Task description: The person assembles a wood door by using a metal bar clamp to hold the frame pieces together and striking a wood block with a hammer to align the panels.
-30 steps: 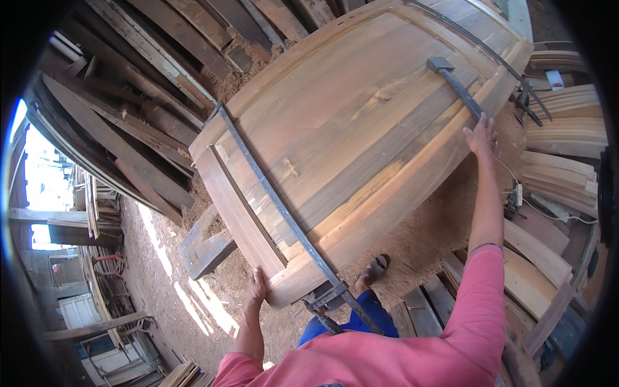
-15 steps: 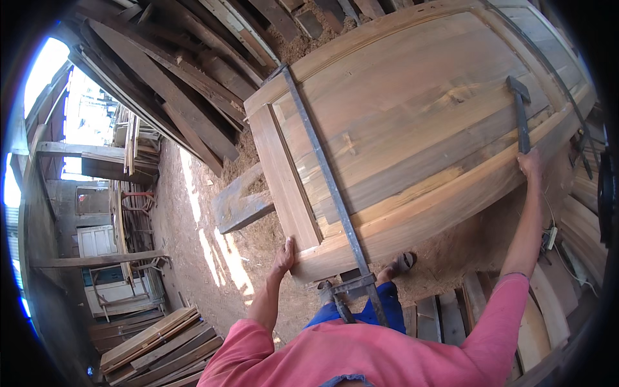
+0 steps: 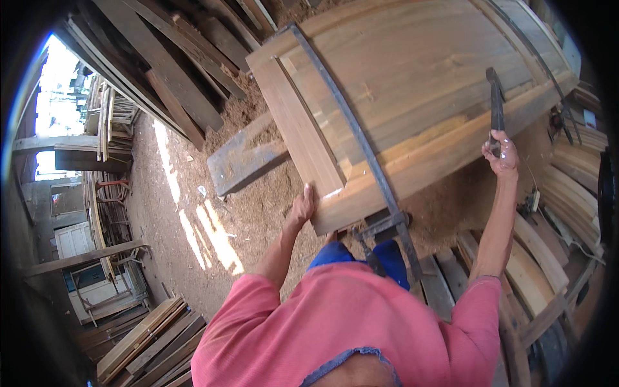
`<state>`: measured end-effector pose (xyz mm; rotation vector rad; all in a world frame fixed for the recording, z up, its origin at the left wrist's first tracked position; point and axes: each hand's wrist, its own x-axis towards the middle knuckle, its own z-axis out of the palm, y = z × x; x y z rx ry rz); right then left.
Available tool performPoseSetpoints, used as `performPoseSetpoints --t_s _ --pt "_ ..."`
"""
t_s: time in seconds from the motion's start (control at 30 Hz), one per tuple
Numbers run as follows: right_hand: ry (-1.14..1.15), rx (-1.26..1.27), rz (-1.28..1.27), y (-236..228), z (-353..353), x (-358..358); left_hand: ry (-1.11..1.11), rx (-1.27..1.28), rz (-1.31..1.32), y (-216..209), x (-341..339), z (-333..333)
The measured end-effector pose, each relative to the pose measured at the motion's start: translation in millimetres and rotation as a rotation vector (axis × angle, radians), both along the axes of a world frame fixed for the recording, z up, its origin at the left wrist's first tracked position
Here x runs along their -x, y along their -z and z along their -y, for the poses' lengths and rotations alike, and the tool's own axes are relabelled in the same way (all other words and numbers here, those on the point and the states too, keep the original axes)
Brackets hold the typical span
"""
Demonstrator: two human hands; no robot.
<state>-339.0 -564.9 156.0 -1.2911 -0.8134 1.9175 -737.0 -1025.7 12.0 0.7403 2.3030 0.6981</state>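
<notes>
A panelled wooden door (image 3: pixel 425 84) lies flat in front of me, its near left corner close to my body. At that corner my left hand (image 3: pixel 304 205) is closed on the door's edge, the fingertips on the top face. My right hand (image 3: pixel 501 153) grips a hammer (image 3: pixel 496 103) by the lower end of its handle, with the head pointing away from me above the door's near edge. A long metal bar clamp (image 3: pixel 345 116) spans the door near its left end, with its screw end close to my legs. A second bar clamp (image 3: pixel 525 48) crosses the far right part.
A thick timber block (image 3: pixel 245 161) sticks out beneath the door's left end. Stacked planks (image 3: pixel 151 338) lie at the lower left, and long boards (image 3: pixel 161 58) lean at the upper left. Curved timber pieces (image 3: pixel 541 251) are piled on the right. Sawdust covers the ground (image 3: pixel 174 238).
My right hand has moved left with the hammer, whose head now looks turned and lifted. My left hand stays on the door's corner. The view has shifted, bringing the door's corner closer to my body.
</notes>
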Motion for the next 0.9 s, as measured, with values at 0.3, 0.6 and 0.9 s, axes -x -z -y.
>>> performPoseSetpoints --t_s 0.3,0.6,0.9 --pt "-0.018 -0.374 -0.065 -86.3 338.1 115.2 0.131 0.015 0.239 -19.6 1.1 -5.6" --pt "-0.295 -0.838 0.574 -76.9 448.6 198.3 0.381 -0.248 0.864 -4.4 35.3 12.9" --pt "-0.719 -0.489 1.277 5.8 486.0 201.8 0.365 -0.265 0.820 11.6 31.3 7.1"
